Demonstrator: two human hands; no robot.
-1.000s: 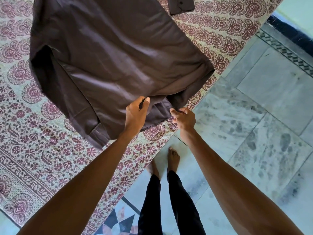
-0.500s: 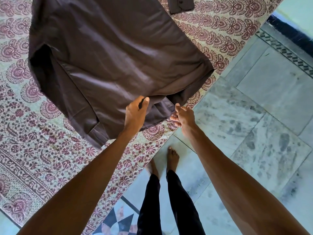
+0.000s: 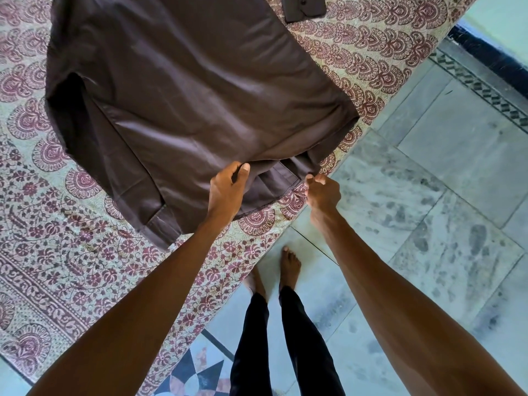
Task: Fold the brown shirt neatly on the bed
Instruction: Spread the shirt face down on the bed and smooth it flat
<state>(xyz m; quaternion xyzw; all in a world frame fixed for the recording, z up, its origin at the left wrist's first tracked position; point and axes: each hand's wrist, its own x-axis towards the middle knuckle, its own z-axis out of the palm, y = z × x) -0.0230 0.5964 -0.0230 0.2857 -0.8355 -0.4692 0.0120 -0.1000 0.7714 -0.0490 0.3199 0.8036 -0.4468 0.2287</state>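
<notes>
Marble floor [image 3: 428,181] nearest, bare feet at the edge of the bed [image 3: 71,267] with its printed cover. Left hand [image 3: 228,190] is pinched on the shirt [image 3: 185,90] hem, top layer lifted. Right hand [image 3: 323,190], just right of it, is closed on the hem corner at the bed's edge. Shirt spreads flat beyond both hands. Likely step: square the hem. Pull both corners evenly, keep tension low, match layers before creasing. Dark cuff [image 3: 304,7] lies far beyond.

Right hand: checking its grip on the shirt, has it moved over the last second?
Yes. The right hand let go, then closed again at the brown shirt hem near the bed's edge.
</notes>
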